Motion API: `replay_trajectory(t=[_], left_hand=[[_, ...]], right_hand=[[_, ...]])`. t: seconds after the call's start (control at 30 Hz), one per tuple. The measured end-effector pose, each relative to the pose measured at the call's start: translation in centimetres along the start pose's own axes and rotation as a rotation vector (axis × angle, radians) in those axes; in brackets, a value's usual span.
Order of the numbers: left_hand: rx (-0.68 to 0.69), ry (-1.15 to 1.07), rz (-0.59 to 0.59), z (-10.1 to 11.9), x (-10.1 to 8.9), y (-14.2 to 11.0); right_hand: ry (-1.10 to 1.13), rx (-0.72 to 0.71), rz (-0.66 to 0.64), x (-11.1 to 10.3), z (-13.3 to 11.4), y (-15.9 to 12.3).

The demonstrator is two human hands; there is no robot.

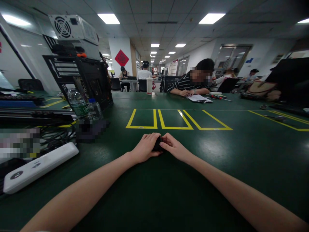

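Head view: Two bare hands, the left [146, 148] and the right [174, 146], close around a small black object [157, 144] just on the near side of the yellow tape outlines [175, 128] marking a green table [205, 174]. The left fingers curl over it; the right thumb and fingers, slightly parted, pinch its side. Beyond the outlines, a person in a striped shirt [184, 82] leans over papers [199, 98]; left of them stand two plastic bottles [80, 104].

A small black object [157, 144], its shape mostly hidden by the fingers of both hands around it, sits at the centre of the frame, just below the yellow-taped outlines [175, 128].
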State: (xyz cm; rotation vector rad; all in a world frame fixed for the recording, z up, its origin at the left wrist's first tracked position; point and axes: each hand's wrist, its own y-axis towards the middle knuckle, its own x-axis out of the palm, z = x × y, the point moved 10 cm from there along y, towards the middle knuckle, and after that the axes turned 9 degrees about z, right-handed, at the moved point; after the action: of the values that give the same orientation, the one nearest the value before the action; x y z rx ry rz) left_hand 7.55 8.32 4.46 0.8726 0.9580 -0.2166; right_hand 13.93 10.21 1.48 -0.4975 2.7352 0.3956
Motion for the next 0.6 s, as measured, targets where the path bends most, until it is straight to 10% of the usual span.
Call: replay_trajectory(t=[0.6], left_hand=[[0.004, 0.009, 0.004, 0.0, 0.0, 0.0]], right_hand=[[-0.065, -0.015, 0.096, -0.2, -0.2, 0.3]])
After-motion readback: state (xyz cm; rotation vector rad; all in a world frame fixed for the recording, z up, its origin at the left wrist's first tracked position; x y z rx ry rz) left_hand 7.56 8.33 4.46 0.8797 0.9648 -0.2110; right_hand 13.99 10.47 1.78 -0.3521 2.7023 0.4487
